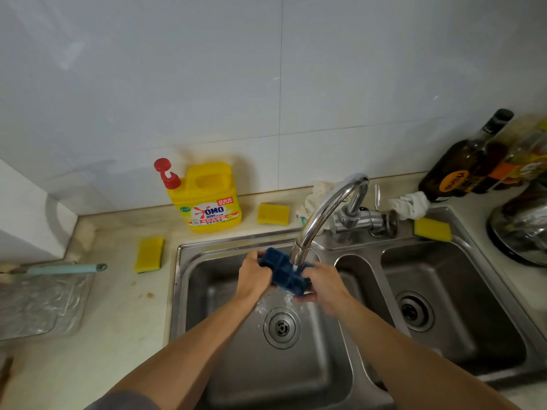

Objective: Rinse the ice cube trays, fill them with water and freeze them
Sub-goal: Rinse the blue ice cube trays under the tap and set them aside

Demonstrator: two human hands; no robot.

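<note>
Two stainless-steel bowls form the sink, set into a pale counter below a white tiled wall. The left bowl, with its round drain strainer, lies under the person's forearms; the right bowl lies beside it. A chrome gooseneck faucet rises from the sink's back rim and arches to the left bowl, its spout ending just above the tray. A yellow OMO detergent jug with a red pump stands at the wall behind the left bowl, and a dark glass bottle stands at the far right.

The left hand grips the left end of a dark blue ice cube tray, fingers curled round its edge; the right hand clasps the right, nearer end. The tray is held tilted over the left bowl, directly beneath the spout, and water spills from its lower edge.

Yellow sponges lie left of the sink, beside the jug, and on the back rim.
</note>
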